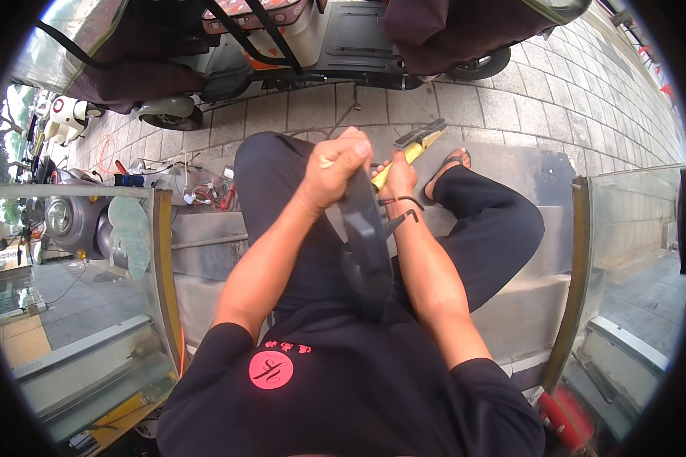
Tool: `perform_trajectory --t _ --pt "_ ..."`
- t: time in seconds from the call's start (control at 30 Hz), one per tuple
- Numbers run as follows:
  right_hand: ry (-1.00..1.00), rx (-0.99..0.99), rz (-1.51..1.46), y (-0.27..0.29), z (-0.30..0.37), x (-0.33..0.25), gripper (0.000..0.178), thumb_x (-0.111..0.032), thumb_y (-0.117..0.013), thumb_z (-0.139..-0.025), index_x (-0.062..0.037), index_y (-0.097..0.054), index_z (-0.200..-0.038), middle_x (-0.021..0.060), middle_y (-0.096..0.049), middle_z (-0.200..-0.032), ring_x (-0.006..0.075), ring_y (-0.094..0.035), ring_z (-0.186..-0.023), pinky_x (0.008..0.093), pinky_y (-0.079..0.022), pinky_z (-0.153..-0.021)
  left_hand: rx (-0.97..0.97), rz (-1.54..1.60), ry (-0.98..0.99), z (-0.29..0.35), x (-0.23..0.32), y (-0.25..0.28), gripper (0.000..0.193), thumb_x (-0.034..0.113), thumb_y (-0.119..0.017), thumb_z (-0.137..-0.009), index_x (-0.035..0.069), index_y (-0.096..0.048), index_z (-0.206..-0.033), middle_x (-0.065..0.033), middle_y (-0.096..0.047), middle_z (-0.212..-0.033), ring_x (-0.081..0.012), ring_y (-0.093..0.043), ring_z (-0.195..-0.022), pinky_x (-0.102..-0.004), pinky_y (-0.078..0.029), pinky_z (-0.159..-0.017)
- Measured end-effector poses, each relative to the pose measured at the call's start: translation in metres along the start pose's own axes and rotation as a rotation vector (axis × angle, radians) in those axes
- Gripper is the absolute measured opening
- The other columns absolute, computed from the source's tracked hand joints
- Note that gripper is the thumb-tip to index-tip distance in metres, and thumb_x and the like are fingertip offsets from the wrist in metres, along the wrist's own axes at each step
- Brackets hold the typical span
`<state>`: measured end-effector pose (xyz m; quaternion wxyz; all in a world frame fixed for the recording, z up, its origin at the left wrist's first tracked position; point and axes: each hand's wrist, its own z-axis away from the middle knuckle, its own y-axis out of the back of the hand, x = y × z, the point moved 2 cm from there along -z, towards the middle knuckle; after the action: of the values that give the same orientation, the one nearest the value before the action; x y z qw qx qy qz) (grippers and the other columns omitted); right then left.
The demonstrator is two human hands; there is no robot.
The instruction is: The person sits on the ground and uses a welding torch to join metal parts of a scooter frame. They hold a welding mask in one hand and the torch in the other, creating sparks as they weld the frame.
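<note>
My left hand (335, 167) is closed in a fist around the upper end of a long black plastic part (367, 244). The part hangs down toward my lap, and thin dark hooked prongs (405, 217) stick out beside it over my right wrist. In my right hand (399, 178), fingers wrapped round, is a yellow-handled tool (411, 152) with a dark head pointing away and to the right. Its exact kind cannot be made out. The two hands are close together above the gap between my knees.
Stone steps (522, 228) lie under my legs, with grey paving (503, 107) beyond. Parked vehicles, including a dark-covered three-wheeler (358, 46), stand ahead. Cables and tools (213, 186) clutter the left step. Glass door panels (633, 228) flank me; a red cylinder (568, 419) is lower right.
</note>
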<state>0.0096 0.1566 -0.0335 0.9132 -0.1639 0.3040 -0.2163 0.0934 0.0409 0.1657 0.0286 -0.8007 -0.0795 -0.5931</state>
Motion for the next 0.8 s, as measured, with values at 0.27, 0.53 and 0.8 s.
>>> perform_trajectory --t 0.27,0.53,0.8 --pt "-0.021 0.056 0.121 0.005 0.023 -0.023 0.029 -0.031 -0.064 -0.096 -0.0055 -0.051 -0.099 0.0099 -0.06 -0.078 0.0211 -0.06 -0.057 0.0389 -0.053 -0.051 -0.096 -0.1 0.269 0.024 -0.003 -0.07 0.074 0.058 -0.055 -0.104 0.003 -0.05 -0.152 -0.0226 -0.043 -0.159 -0.0357 -0.033 -0.153 -0.0438 -0.026 -0.124" --pt "-0.03 0.113 0.252 -0.003 0.031 -0.036 0.032 -0.035 -0.063 -0.095 -0.0047 -0.053 -0.095 0.0101 -0.062 -0.074 0.0213 -0.061 -0.054 0.0384 -0.053 -0.052 -0.223 -0.449 0.39 0.07 0.03 -0.089 0.142 0.067 -0.088 -0.069 -0.005 -0.009 -0.163 -0.0328 -0.01 -0.167 -0.0457 -0.009 -0.159 -0.0525 -0.019 -0.128" --pt "-0.004 0.116 0.48 0.0 0.004 -0.021 0.033 -0.034 -0.062 -0.098 -0.0027 -0.054 -0.094 0.0105 -0.06 -0.071 0.0225 -0.061 -0.054 0.039 -0.056 -0.05 -0.377 -0.403 0.728 0.091 0.07 -0.094 0.157 0.071 -0.089 -0.063 -0.009 0.004 -0.162 -0.0335 0.001 -0.169 -0.0441 -0.007 -0.16 -0.0479 -0.021 -0.129"
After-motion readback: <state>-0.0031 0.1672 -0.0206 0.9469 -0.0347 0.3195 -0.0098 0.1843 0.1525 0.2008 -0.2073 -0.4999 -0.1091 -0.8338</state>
